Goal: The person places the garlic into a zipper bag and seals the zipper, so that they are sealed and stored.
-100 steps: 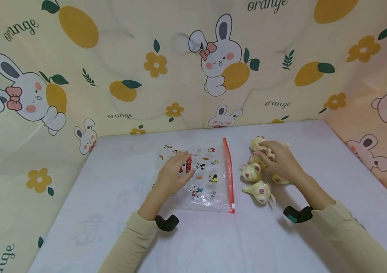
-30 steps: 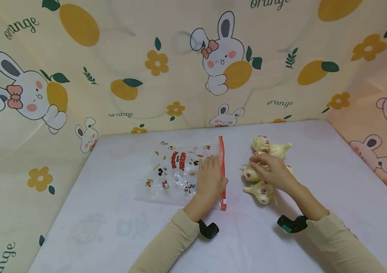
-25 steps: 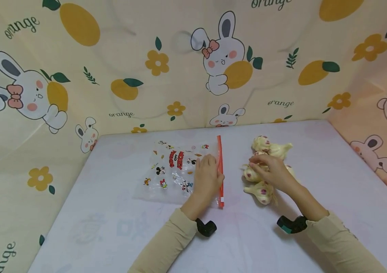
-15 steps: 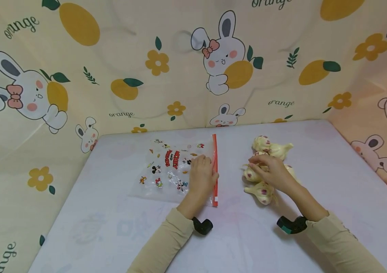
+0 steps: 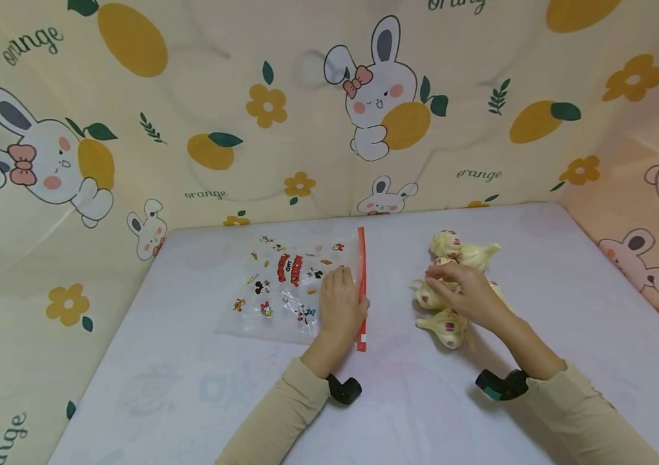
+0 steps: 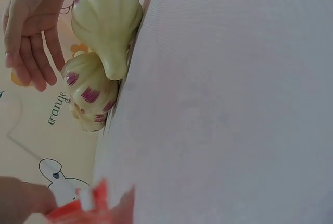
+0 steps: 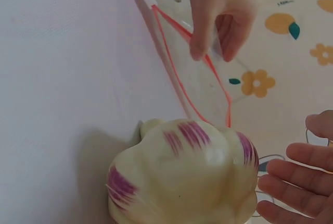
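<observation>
A clear zip bag with cartoon prints lies on the table, its red zip edge facing right. My left hand pinches the upper side of that edge between thumb and fingers. In the right wrist view, the left hand lifts the red rim and the bag's mouth gapes. My right hand hovers over several garlic bulbs with purple marks. Seen from the left wrist, the right hand has relaxed fingers and nothing in them, beside the bulbs.
The table has a white cover. Behind and at both sides hangs a cream cloth printed with rabbits and oranges. Black wrist cameras sit below each hand, at the beige sleeves.
My left hand moved from the bag's middle to its red edge and has since drawn the bag leftward, away from the garlic. The right hand came slightly nearer and has stayed over the bulbs.
</observation>
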Action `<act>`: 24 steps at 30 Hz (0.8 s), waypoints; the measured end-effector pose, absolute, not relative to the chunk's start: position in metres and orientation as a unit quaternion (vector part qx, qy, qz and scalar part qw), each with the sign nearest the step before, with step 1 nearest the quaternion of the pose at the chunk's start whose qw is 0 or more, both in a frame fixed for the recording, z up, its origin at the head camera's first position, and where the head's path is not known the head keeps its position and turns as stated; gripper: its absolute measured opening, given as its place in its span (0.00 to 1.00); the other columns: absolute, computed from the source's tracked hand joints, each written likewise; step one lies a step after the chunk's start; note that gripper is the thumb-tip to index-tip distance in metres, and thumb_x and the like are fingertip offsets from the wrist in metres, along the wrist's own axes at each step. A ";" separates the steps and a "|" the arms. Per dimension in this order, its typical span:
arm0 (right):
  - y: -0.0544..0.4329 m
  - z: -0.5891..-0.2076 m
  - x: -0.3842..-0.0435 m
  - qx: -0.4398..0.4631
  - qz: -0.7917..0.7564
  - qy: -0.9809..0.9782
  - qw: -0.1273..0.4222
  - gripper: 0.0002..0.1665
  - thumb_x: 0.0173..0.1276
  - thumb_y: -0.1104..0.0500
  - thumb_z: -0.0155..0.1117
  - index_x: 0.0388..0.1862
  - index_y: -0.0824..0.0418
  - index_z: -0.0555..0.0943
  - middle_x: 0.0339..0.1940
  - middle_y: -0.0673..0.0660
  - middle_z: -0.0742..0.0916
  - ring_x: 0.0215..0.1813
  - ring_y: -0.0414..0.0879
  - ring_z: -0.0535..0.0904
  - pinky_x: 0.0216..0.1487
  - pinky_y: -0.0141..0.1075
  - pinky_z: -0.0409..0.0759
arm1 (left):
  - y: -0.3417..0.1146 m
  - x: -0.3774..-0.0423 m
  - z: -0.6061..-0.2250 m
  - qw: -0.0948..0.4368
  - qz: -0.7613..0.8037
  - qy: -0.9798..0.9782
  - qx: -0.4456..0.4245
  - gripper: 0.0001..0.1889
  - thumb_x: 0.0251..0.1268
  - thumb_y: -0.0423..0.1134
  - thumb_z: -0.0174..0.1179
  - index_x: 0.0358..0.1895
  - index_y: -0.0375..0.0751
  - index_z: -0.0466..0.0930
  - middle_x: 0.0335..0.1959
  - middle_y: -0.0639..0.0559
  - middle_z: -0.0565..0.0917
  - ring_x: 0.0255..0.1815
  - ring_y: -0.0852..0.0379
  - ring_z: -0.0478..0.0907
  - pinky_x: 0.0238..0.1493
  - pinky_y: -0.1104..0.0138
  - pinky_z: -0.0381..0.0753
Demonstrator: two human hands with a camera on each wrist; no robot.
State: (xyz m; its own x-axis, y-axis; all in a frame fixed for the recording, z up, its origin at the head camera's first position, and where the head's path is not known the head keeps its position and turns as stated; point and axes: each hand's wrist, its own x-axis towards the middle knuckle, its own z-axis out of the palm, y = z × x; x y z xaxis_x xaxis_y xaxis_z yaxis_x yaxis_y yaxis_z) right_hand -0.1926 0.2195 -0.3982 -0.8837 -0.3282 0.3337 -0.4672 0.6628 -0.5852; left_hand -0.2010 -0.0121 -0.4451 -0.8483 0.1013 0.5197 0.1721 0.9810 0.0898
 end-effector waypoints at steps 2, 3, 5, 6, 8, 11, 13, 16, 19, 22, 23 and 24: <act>0.219 -0.398 -0.192 0.222 0.346 -0.906 0.100 0.12 0.67 0.64 0.62 0.46 0.70 0.82 0.43 0.66 0.88 0.44 0.60 0.85 0.43 0.47 0.85 | -0.013 -0.202 -0.447 0.281 -0.097 -0.952 -0.072 0.24 0.48 0.40 0.70 0.48 0.32 0.78 0.46 0.45 0.84 0.48 0.51 0.80 0.57 0.65 0.80; 0.219 -0.398 -0.191 0.223 0.345 -0.906 0.101 0.11 0.67 0.65 0.62 0.45 0.70 0.82 0.43 0.66 0.88 0.44 0.60 0.86 0.42 0.47 0.85 | -0.014 -0.202 -0.447 0.286 -0.112 -0.949 -0.073 0.22 0.48 0.39 0.69 0.48 0.32 0.79 0.45 0.45 0.84 0.47 0.51 0.81 0.54 0.64 0.81; 0.219 -0.397 -0.190 0.223 0.341 -0.907 0.103 0.11 0.67 0.65 0.62 0.45 0.70 0.82 0.43 0.65 0.88 0.43 0.59 0.85 0.42 0.45 0.85 | -0.017 -0.203 -0.448 0.299 -0.145 -0.940 -0.080 0.19 0.49 0.35 0.68 0.46 0.31 0.80 0.43 0.44 0.85 0.44 0.50 0.83 0.48 0.64 0.84; 0.219 -0.397 -0.190 0.224 0.339 -0.908 0.105 0.11 0.66 0.65 0.62 0.45 0.69 0.83 0.42 0.65 0.88 0.43 0.58 0.86 0.41 0.44 0.86 | -0.018 -0.203 -0.448 0.297 -0.159 -0.938 -0.083 0.18 0.50 0.34 0.67 0.46 0.31 0.80 0.43 0.44 0.86 0.44 0.50 0.83 0.47 0.64 0.84; 0.218 -0.397 -0.189 0.227 0.336 -0.908 0.108 0.10 0.66 0.65 0.63 0.44 0.68 0.83 0.42 0.63 0.89 0.42 0.56 0.85 0.40 0.40 0.85 | -0.021 -0.204 -0.446 0.298 -0.183 -0.932 -0.092 0.16 0.51 0.32 0.65 0.45 0.31 0.81 0.43 0.43 0.86 0.44 0.49 0.84 0.45 0.63 0.85; 0.218 -0.395 -0.187 0.230 0.333 -0.908 0.113 0.10 0.65 0.64 0.63 0.43 0.67 0.84 0.40 0.61 0.89 0.40 0.54 0.85 0.39 0.36 0.85 | -0.026 -0.206 -0.443 0.293 -0.210 -0.928 -0.097 0.15 0.53 0.32 0.64 0.46 0.31 0.82 0.44 0.42 0.88 0.46 0.49 0.86 0.46 0.62 0.85; 0.217 -0.395 -0.185 0.229 0.333 -0.908 0.112 0.10 0.66 0.64 0.63 0.43 0.67 0.84 0.40 0.61 0.89 0.40 0.54 0.85 0.38 0.38 0.85 | -0.029 -0.207 -0.441 0.301 -0.227 -0.921 -0.097 0.14 0.54 0.32 0.64 0.45 0.31 0.83 0.43 0.41 0.88 0.45 0.48 0.87 0.45 0.62 0.86; 0.217 -0.395 -0.184 0.227 0.333 -0.909 0.112 0.10 0.66 0.64 0.63 0.44 0.68 0.84 0.41 0.62 0.89 0.40 0.55 0.86 0.39 0.42 0.85 | -0.034 -0.209 -0.439 0.321 -0.252 -0.908 -0.095 0.14 0.54 0.31 0.64 0.44 0.31 0.84 0.41 0.41 0.89 0.43 0.48 0.88 0.42 0.62 0.86; 0.218 -0.397 -0.182 0.229 0.331 -0.909 0.112 0.10 0.65 0.65 0.63 0.44 0.68 0.83 0.42 0.62 0.90 0.41 0.56 0.86 0.39 0.43 0.85 | -0.039 -0.212 -0.438 0.350 -0.249 -0.898 -0.096 0.12 0.54 0.30 0.64 0.43 0.31 0.85 0.40 0.41 0.89 0.41 0.49 0.88 0.41 0.64 0.86; 0.219 -0.400 -0.180 0.236 0.326 -0.909 0.112 0.10 0.64 0.66 0.64 0.44 0.68 0.83 0.42 0.62 0.90 0.43 0.56 0.86 0.41 0.44 0.86 | -0.044 -0.216 -0.439 0.375 -0.224 -0.894 -0.100 0.11 0.54 0.29 0.63 0.42 0.32 0.86 0.40 0.43 0.90 0.41 0.51 0.88 0.41 0.64 0.86; 0.219 -0.401 -0.179 0.239 0.323 -0.909 0.114 0.10 0.64 0.66 0.64 0.44 0.67 0.84 0.42 0.61 0.90 0.43 0.56 0.86 0.42 0.45 0.86 | -0.045 -0.217 -0.440 0.383 -0.218 -0.892 -0.102 0.11 0.55 0.29 0.63 0.42 0.32 0.86 0.40 0.43 0.90 0.41 0.51 0.88 0.41 0.64 0.86; 0.219 -0.402 -0.178 0.242 0.321 -0.908 0.115 0.10 0.64 0.66 0.64 0.43 0.67 0.84 0.41 0.61 0.90 0.43 0.56 0.86 0.43 0.46 0.85 | -0.046 -0.218 -0.440 0.389 -0.213 -0.890 -0.104 0.11 0.55 0.29 0.63 0.41 0.33 0.86 0.39 0.43 0.90 0.41 0.51 0.88 0.41 0.64 0.86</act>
State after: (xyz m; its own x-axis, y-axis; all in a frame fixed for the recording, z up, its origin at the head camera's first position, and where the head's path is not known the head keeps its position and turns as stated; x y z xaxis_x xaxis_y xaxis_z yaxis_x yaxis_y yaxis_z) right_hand -0.1775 0.2192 -0.4015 -0.8568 -0.3649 0.3643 -0.5128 0.6770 -0.5280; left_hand -0.2179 -0.0462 -0.4402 -0.6763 0.0196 0.7364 0.3502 0.8880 0.2980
